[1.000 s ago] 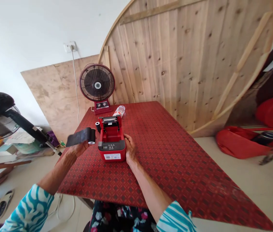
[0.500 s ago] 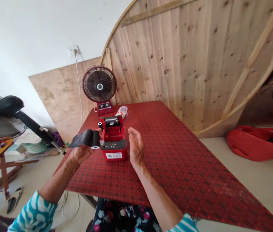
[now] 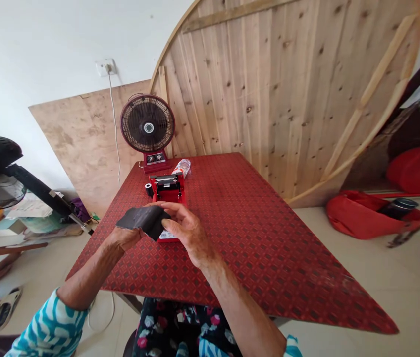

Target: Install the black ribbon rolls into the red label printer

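In front of me is a small red label printer (image 3: 179, 197) with its lid raised, its front partly covered by my hands. Over it I hold a roll of black printer ribbon (image 3: 141, 219), a loose length of film hanging off toward the left. From below, my left hand (image 3: 127, 238) supports the ribbon, most of its fingers hidden under the film. The thumb and fingers of my right hand (image 3: 187, 233) pinch the ribbon's right side. Beside the raised lid, a second black roll with a white core (image 3: 148, 189) stands on the table.
A clear plastic bottle (image 3: 182, 167) lies behind the printer, near a dark red table fan (image 3: 148, 128). The table (image 3: 254, 238) has a red patterned cover. To the left leans a black standing fan (image 3: 39, 186); a red bag (image 3: 358, 215) lies on the floor at right.
My right hand has moved left from beside the printer and taken hold of the ribbon roll. The ribbon now covers part of the printer. The view has shifted slightly to the right.
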